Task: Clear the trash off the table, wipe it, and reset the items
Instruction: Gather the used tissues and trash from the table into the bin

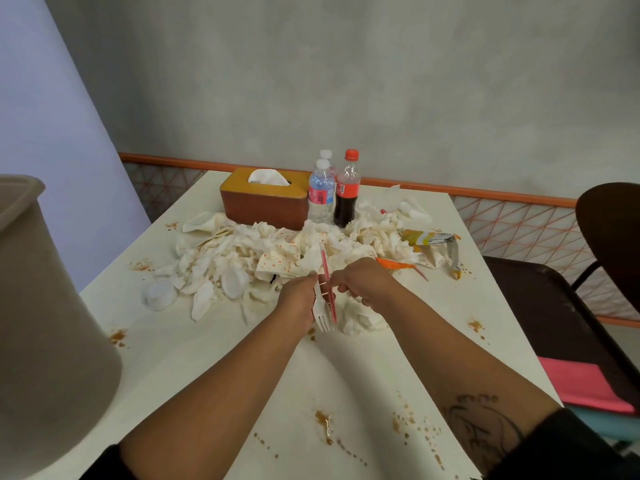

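Crumpled paper napkins [242, 261] litter the smooth matt table [214, 368], beside a glossy white plastic fork [322, 315].

Both hands meet mid-surface [214, 358]. The left hand [299, 299] grips a white plastic fork [322, 315], tines pointing to 6 o'clock. The right hand [363, 282] pinches a red straw [327, 278] just beside it. Behind them, at 12 o'clock, sprawls a heap of crumpled, stained napkins [242, 261]. Farther back stands the orange tissue box [265, 202]. At its 3 o'clock two water bottles [321, 195] touch a cola bottle [347, 195]. A yellow wrapper [429, 239] lies at 2 o'clock and a clear plastic lid [159, 295] at 9 o'clock of the heap. Brown sauce spots [323, 422] dot the near edge at 6 o'clock. A beige bin [45, 323] looms at 9 o'clock, a dark chair [554, 306] at 3 o'clock.
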